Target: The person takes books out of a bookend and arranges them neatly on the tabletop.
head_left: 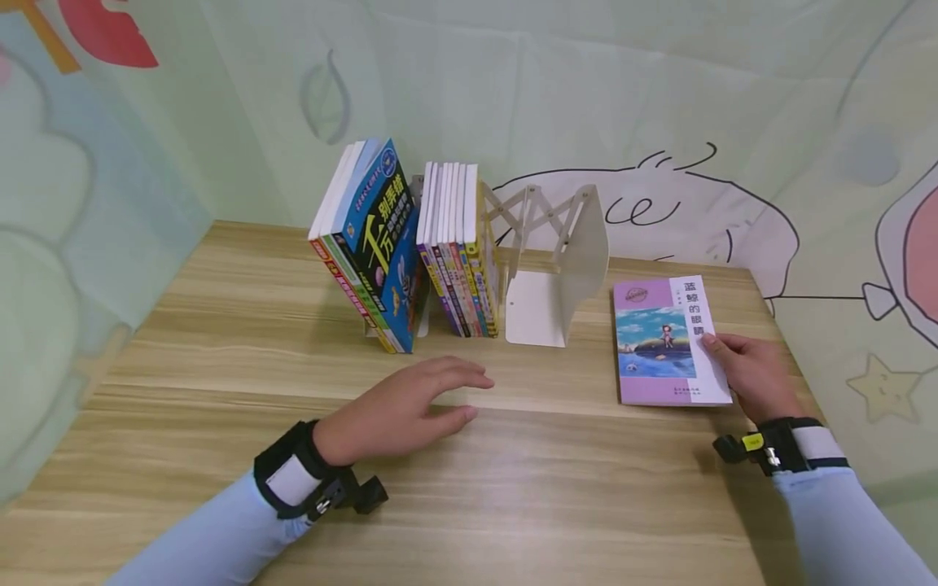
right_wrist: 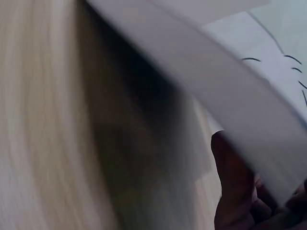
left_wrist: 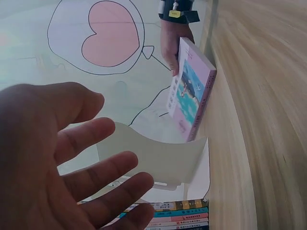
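My right hand (head_left: 762,373) grips the right edge of a purple-and-white paperback book (head_left: 658,346), thumb on the cover and fingers beneath. In the left wrist view the book is tilted, its held side raised above the table. Its blurred page edges cross the right wrist view above the curled fingers (right_wrist: 232,184). My left hand (head_left: 403,405) is over the middle of the table, fingers spread and holding nothing. Beyond it stands an expandable white metal bookend (head_left: 538,313) with a row of thin books (head_left: 458,244) upright in it and taller books (head_left: 366,244) leaning at its left.
The wooden table (head_left: 513,496) meets a wall covering printed with cartoon drawings (head_left: 440,81) at the back and both sides. The bookend's right plate (head_left: 589,252) rises between the upright books and the held book.
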The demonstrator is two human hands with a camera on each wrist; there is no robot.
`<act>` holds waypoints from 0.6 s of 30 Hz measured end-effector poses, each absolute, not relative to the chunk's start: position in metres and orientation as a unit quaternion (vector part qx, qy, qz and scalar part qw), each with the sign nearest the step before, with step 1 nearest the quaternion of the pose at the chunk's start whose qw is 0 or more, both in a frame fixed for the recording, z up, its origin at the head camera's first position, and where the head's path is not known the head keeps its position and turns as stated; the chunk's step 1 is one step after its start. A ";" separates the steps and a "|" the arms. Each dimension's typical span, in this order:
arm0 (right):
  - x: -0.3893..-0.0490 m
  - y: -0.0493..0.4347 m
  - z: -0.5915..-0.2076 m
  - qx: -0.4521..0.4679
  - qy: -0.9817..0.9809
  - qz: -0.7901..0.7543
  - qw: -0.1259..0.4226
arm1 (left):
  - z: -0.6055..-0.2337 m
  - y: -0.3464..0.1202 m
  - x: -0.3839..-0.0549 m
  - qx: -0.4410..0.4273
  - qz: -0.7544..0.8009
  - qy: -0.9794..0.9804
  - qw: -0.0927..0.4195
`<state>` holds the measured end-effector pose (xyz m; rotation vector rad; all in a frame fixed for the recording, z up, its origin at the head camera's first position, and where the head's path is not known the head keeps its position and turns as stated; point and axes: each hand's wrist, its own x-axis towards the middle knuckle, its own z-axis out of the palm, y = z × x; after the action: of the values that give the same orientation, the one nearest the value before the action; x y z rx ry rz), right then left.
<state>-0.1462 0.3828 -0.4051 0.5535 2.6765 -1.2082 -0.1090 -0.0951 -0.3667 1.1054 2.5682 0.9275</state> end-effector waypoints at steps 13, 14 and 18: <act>-0.151 0.381 -0.406 0.153 0.927 -0.326 0.105 | -0.373 -0.095 -0.112 0.363 0.316 0.869 0.113; -0.150 0.381 -0.406 0.155 0.927 -0.324 0.105 | -0.373 -0.095 -0.112 0.362 0.315 0.870 0.113; -0.147 0.380 -0.408 0.160 0.930 -0.315 0.099 | -0.374 -0.096 -0.112 0.359 0.315 0.873 0.104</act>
<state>-0.1468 0.3801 -0.4079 0.4745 2.7516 -0.9321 -0.1118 -0.0961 -0.3736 1.0578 2.5741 0.9282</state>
